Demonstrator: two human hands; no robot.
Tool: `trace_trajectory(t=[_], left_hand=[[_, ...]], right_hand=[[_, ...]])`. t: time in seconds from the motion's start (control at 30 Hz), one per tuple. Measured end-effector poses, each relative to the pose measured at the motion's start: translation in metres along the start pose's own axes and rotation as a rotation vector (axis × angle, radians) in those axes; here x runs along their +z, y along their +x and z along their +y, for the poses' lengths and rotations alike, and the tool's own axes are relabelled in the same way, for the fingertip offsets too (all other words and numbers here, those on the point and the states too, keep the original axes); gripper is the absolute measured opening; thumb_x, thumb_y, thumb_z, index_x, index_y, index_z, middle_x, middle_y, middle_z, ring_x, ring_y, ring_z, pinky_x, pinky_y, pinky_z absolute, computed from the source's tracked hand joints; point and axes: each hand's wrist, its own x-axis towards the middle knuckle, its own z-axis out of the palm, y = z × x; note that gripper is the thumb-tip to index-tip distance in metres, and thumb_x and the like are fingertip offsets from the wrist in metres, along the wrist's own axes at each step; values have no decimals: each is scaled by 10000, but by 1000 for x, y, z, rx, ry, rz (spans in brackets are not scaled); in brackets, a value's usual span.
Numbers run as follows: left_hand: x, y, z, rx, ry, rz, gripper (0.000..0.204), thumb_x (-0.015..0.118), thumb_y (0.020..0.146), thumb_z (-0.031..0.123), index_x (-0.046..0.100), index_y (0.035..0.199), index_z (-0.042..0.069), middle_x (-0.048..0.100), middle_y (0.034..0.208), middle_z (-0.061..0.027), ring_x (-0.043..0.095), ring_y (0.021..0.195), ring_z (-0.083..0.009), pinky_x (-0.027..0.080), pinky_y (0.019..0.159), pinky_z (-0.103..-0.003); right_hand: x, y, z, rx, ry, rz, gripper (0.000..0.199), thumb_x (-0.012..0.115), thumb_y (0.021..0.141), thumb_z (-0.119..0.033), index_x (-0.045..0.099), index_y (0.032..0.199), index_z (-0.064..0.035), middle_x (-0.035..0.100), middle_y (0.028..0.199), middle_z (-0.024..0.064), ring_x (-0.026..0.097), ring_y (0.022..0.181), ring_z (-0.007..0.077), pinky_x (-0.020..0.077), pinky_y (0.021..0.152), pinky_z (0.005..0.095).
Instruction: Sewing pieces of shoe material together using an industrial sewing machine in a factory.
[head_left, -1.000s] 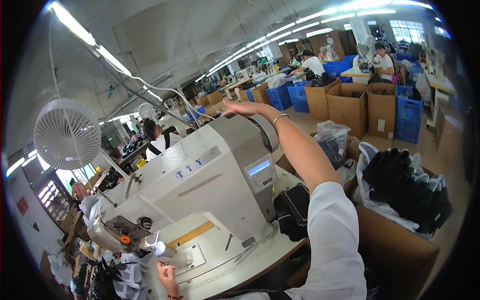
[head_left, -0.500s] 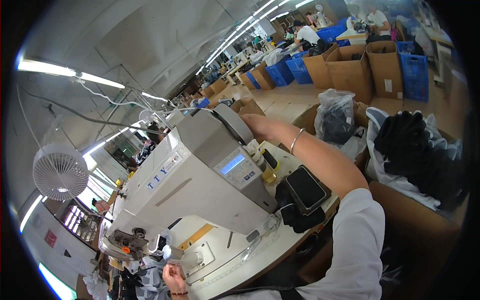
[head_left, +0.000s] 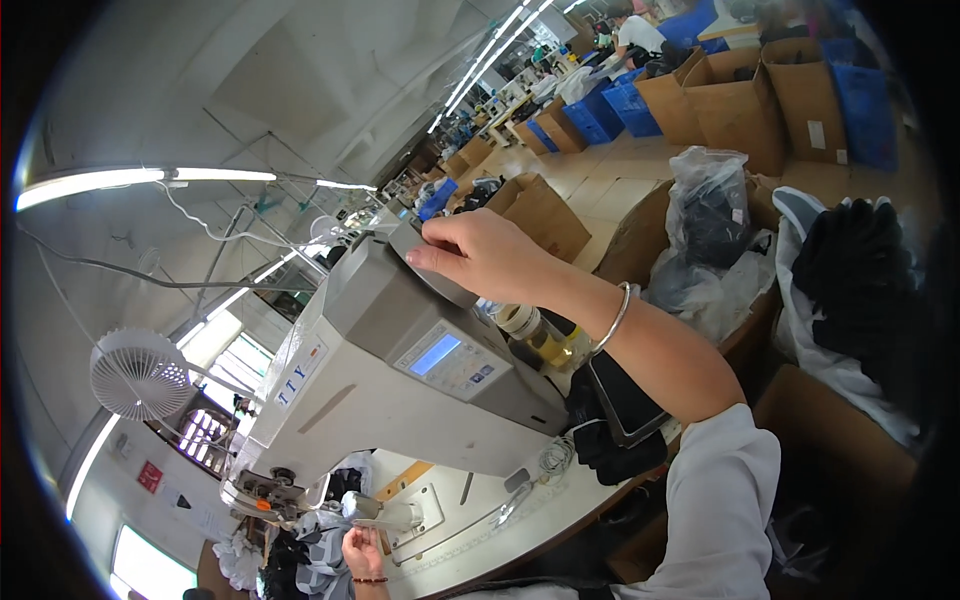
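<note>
Your right grip [head_left: 480, 255] rests half-curled on the one handwheel [head_left: 400, 238]; I cannot tell whether it is clenched. Your left grip [head_left: 363, 552], loosely bent, is just beside one pale cylindrical arm [head_left: 362, 508]; whether it holds anything, I cannot tell. One white sewing machine [head_left: 390, 410] stands on your bench [head_left: 470, 550], its needle end [head_left: 265, 497] pointing to your lower left, its long axis slanting up to the handwheel at upper right. You have one lit control panel [head_left: 443, 360] on it, and, to its right, one flat black device [head_left: 620, 395] lying on black cloth [head_left: 610, 455].
</note>
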Motion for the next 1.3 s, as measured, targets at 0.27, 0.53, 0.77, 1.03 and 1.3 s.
trace_trajectory(t=[0.27,0.53,0.77,1.03,1.3], left_hand=[[27,-5,-1,7,39,13,179,516,901,105,506,726,66,571,796,-28,562,760,-177,483,984,-399],[24,-3,-2,1,16,8,189,504,901,103,501,717,64,588,809,-38,596,805,-184,496,971,-387],[30,-5,-1,15,21,35,201,502,894,110,481,697,72,537,747,-20,509,681,-148,505,956,-375],[44,-10,0,30,54,138,211,506,896,109,463,693,74,513,717,-10,479,651,-134,506,914,-359],[45,-7,-2,10,46,112,201,512,896,101,478,698,84,510,703,-6,496,659,-138,515,901,-358]], right_hand=[[-2,-18,8,6,102,-6,369,636,958,-365,590,778,-47,593,659,132,601,668,341,432,609,451],[6,-11,11,-46,100,71,394,634,963,-342,550,750,-21,516,613,127,494,586,289,386,570,420],[7,24,6,165,110,-44,429,596,950,-389,696,776,-10,682,692,150,672,680,320,513,683,440],[3,35,3,318,384,-149,480,595,980,-325,529,653,20,435,521,74,368,508,147,337,517,363],[-14,-17,17,3,167,-135,387,637,952,-352,562,769,-19,569,631,169,568,627,351,425,621,440]])
